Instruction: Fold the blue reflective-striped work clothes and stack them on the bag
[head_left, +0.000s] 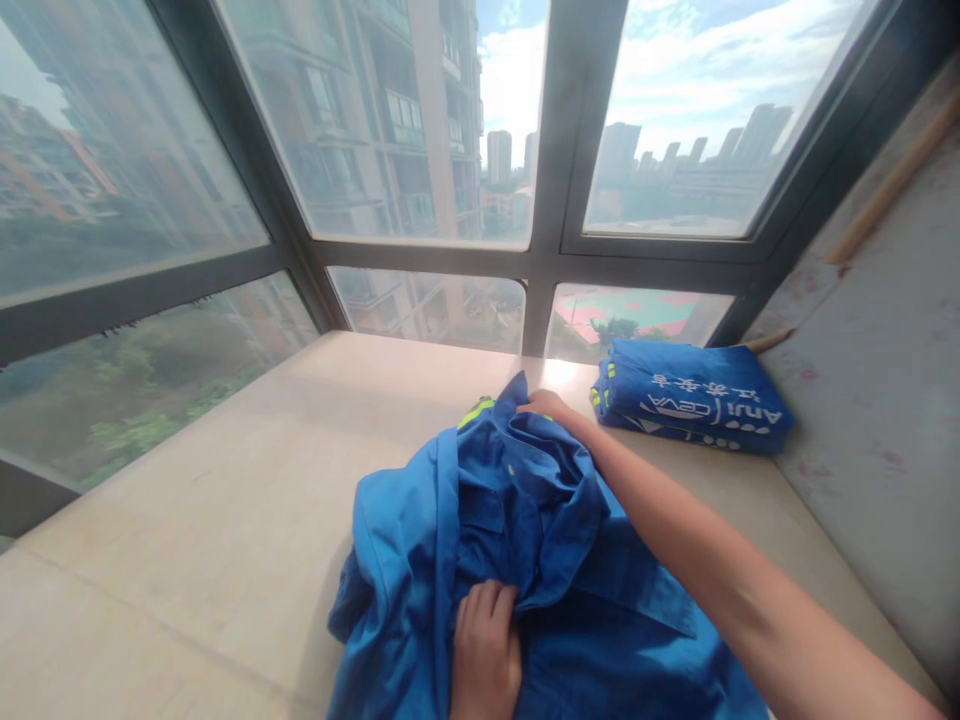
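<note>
A blue work jacket (405, 520) with yellow-green reflective trim lies crumpled on the pale window sill in front of me. My right hand (546, 404) reaches to its far end and grips the cloth by the collar, which stands partly raised; most of those fingers are hidden behind the fabric. Nearer to me, my left hand (486, 640) has its fingers curled over the jacket's front edge, gripping the cloth. A chest pocket flap and a button show between the two hands.
Folded blue garments (690, 395) with white lettering are stacked at the back right, by the patterned wall (885, 420). Grey-framed windows (420, 258) border the sill (187, 520) on the left and at the back. A brownish strip (900, 185) runs along the wall.
</note>
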